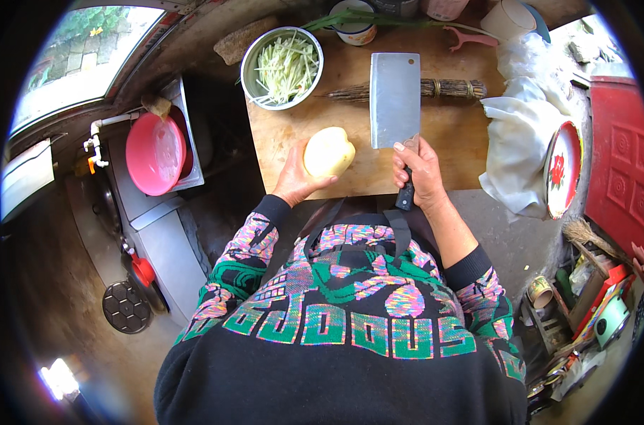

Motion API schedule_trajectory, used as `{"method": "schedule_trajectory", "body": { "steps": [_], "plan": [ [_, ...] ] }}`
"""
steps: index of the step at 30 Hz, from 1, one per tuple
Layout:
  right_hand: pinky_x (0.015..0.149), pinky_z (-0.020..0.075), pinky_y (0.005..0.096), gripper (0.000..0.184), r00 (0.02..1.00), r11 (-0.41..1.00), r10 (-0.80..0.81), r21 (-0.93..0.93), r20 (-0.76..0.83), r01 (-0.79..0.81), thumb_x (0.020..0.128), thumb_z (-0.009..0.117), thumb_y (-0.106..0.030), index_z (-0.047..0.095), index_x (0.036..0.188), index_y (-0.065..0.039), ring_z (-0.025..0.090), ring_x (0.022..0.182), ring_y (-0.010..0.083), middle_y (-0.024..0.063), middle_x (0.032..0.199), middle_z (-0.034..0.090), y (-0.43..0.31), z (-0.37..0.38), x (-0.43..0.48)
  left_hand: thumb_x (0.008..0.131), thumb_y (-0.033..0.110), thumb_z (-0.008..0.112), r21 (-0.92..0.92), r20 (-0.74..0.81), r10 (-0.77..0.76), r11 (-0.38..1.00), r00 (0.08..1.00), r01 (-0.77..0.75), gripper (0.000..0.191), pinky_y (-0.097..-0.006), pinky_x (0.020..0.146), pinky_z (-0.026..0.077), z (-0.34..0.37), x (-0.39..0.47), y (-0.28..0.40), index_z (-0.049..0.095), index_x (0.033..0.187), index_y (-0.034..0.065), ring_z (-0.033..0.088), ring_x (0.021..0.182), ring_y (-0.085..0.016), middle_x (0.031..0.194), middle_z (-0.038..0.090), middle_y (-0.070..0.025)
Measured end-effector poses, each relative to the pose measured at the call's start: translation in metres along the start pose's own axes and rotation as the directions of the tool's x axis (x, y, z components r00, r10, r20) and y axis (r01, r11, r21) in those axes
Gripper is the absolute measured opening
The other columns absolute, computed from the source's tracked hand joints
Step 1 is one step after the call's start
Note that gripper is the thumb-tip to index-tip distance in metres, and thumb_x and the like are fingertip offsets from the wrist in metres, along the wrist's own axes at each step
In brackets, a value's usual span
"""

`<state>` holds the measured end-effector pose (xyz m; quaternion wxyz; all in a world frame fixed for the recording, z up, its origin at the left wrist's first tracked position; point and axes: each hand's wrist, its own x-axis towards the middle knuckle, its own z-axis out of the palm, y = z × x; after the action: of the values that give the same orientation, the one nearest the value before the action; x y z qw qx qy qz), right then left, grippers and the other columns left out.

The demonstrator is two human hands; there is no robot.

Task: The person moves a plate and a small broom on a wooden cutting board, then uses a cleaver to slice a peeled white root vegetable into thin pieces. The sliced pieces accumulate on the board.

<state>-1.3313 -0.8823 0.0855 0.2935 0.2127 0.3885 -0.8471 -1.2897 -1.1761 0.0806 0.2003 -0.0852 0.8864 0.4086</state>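
Note:
My left hand (294, 178) holds a large peeled potato (328, 152) above the near edge of the wooden board (364, 175). In my right hand (424, 172) is a cleaver (396, 101), gripped by its dark handle, with thumb and fingers reaching the base of the blade. The broad blade points away from me, apart from the potato. Behind the blade lies a whisk of bundled twigs (460, 88), its middle hidden. Pale green vegetable shreds (287, 69) fill a metal bowl (246, 79) at the board's far left corner.
A pink Y-shaped peeler (462, 40), an enamel mug (355, 34) and a long green stalk (391, 20) lie along the back. White cloth (518, 138) and a floral enamel tray (565, 170) flank the right. A pink basin (154, 154) tilts in the left sink. Another person's hand (643, 264) shows far right.

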Motion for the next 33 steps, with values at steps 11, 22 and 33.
{"method": "schedule_trajectory", "body": {
  "steps": [11,22,33],
  "plan": [
    [0.043,0.0412,0.0269,0.015,0.990,0.981,0.132,-0.151,0.039,-0.125,0.099,0.067,-0.011,0.053,0.102,-0.006,0.047,0.050,0.0078,0.0008,0.072,0.054,0.037,0.011,0.024,0.065,0.043,0.094,0.433,-0.117,-0.118,0.888,0.986,0.158,0.114,-0.0517,0.110,0.043,0.033,-0.027,0.032,0.034,0.149,-0.0035,0.048,0.128,-0.046,0.133,0.049,-0.0275],
    [0.045,0.0394,0.0257,0.013,0.973,0.966,0.223,-0.145,0.056,-0.213,0.101,0.063,-0.010,0.050,0.105,-0.008,0.044,0.053,0.0075,0.0007,0.074,0.051,0.038,0.012,0.035,0.063,0.039,0.096,0.327,-0.165,0.000,0.943,0.986,0.055,0.113,-0.0520,0.111,0.042,0.037,-0.034,0.008,0.035,0.148,-0.0018,0.045,0.129,-0.045,0.134,0.047,-0.0264],
    [0.045,0.0386,0.0234,0.014,0.944,0.940,0.312,-0.183,0.111,-0.289,0.101,0.064,-0.010,0.050,0.105,-0.009,0.043,0.055,0.0058,-0.0001,0.076,0.051,0.039,0.016,0.041,0.060,0.036,0.097,0.299,-0.182,0.112,0.953,0.977,-0.054,0.109,-0.0516,0.109,0.042,0.036,-0.034,-0.006,0.039,0.145,0.0001,0.047,0.126,-0.044,0.132,0.050,-0.0250]
  ]
}}
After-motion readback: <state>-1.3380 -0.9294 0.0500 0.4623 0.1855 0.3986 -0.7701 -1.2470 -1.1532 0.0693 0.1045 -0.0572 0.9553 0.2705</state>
